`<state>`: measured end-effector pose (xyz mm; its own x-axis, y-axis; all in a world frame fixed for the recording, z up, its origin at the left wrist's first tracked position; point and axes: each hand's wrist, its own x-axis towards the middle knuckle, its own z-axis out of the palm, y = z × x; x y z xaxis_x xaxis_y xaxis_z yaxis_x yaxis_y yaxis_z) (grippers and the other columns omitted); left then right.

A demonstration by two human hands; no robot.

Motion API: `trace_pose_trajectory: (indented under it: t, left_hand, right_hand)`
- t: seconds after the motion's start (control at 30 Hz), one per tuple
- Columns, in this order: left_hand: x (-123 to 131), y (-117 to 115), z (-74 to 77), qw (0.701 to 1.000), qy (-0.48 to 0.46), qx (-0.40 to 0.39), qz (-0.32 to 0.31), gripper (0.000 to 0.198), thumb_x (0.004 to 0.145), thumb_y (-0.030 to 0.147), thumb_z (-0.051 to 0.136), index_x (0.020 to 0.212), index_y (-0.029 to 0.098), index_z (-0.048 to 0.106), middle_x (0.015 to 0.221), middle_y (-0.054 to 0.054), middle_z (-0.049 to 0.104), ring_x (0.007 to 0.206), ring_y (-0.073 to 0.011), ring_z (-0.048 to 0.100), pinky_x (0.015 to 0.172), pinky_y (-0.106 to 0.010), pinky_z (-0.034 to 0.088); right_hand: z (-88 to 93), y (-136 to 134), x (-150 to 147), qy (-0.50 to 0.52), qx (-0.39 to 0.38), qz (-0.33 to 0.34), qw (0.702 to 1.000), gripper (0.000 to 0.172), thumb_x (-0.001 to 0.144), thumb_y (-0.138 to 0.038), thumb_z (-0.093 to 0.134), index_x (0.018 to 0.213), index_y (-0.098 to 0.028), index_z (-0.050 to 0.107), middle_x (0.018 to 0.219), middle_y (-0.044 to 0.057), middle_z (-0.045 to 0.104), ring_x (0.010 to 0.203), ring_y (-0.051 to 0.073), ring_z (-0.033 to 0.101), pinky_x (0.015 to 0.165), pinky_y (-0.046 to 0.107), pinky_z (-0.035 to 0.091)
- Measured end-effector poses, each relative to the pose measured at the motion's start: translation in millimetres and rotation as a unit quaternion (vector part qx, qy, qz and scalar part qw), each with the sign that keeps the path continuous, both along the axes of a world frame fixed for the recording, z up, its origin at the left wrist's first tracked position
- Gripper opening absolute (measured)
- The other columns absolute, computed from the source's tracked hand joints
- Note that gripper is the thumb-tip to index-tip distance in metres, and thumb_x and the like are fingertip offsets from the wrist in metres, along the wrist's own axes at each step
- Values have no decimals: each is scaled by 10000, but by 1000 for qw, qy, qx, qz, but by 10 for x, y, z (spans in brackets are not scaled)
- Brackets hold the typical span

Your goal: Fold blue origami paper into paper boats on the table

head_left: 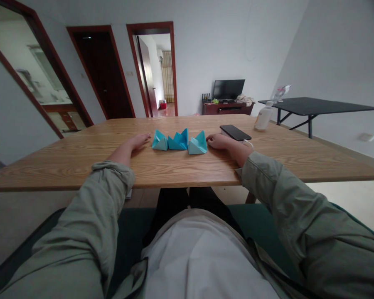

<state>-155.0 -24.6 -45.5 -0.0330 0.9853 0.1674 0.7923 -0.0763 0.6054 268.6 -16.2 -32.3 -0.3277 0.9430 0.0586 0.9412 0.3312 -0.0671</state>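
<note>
Three folded paper pieces stand side by side in a row on the wooden table: a light blue one (160, 141) on the left, a deeper blue one (178, 141) in the middle and another light blue one (198, 144) on the right. Their pointed corners stick up. My left hand (140, 140) rests palm down on the tabletop, fingers stretched out, just left of the row and holding nothing. On the other side, my right hand (217, 141) lies on the table with its fingers loosely bent and apart. Its fingertips are close beside the right paper piece; whether they touch it I cannot tell.
A dark phone (235, 133) on a pale box-like thing, with a white cable, lies beyond my right hand. A translucent bottle (264, 116) stands farther right on the wooden table (180, 170). Behind are a black table (314, 106) and a television (228, 89).
</note>
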Motion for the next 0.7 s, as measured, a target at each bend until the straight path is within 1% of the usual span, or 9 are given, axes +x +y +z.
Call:
trace_pose_trajectory:
  t: [0.07,0.17,0.23,0.33,0.4,0.5,0.53,0.6,0.7]
  left_hand:
    - [22,-9,0,999,-37,-6,-6,484,920,506,374,1065,189,710,1246,-122,677,1178,-238,623,1059,-343,448]
    - [44,1,-12,997,-70,13,-28,412,895,468,460,1068,184,704,1255,-118,670,1168,-237,623,1038,-338,468]
    - [68,8,-19,995,-79,24,-51,418,854,440,540,1174,201,661,1252,-106,669,1153,-223,628,1022,-342,483]
    - [159,-24,6,993,-87,40,-70,563,797,373,600,1339,232,550,1280,-102,643,1124,-200,640,968,-336,518]
    - [260,-77,52,992,-48,80,-80,577,764,305,601,1336,249,555,1355,-86,591,1163,-210,615,970,-337,519]
    - [427,-155,128,977,76,165,-113,624,705,175,572,1320,278,573,1424,-30,537,1289,-234,517,1104,-373,420]
    - [471,-170,145,969,110,181,-128,617,690,143,555,1293,268,600,1438,-27,525,1322,-236,486,1140,-370,379]
    - [526,-175,161,958,159,189,-145,499,685,127,528,1146,225,693,1432,-38,529,1317,-241,492,1152,-353,359]
    - [507,-153,163,954,190,193,-127,290,712,154,509,881,189,741,1310,-66,617,1196,-250,581,1088,-347,423]
  right_hand:
    - [-5,7,2,2,-1,2,1000,413,903,-292,469,1254,-201,668,1250,96,683,1089,253,650,937,305,475]
    - [-19,28,13,4,2,11,1000,412,895,-292,479,1246,-196,673,1269,101,672,1099,253,646,947,304,471]
    - [-28,41,20,5,2,14,1000,418,893,-292,482,1256,-201,667,1268,97,673,1100,251,646,945,302,471]
    - [-29,45,21,4,-1,9,1000,421,899,-292,476,1267,-202,658,1257,98,678,1086,252,652,929,302,477]
    - [-17,34,16,6,-3,8,1000,413,902,-290,478,1260,-198,662,1261,99,677,1089,251,652,929,296,474]
    - [9,1,5,10,-5,18,1000,401,905,-275,472,1238,-185,675,1273,100,670,1115,247,641,948,286,461]
    - [18,-12,2,11,-7,20,1000,401,905,-269,468,1235,-180,676,1274,103,669,1116,248,641,949,289,462]
    - [32,-37,-3,14,-10,18,1000,402,902,-267,469,1233,-174,677,1267,109,672,1107,256,644,944,302,467]
    - [59,-69,-13,49,-11,10,999,405,889,-277,498,1244,-180,669,1260,99,677,1091,248,646,941,290,465]
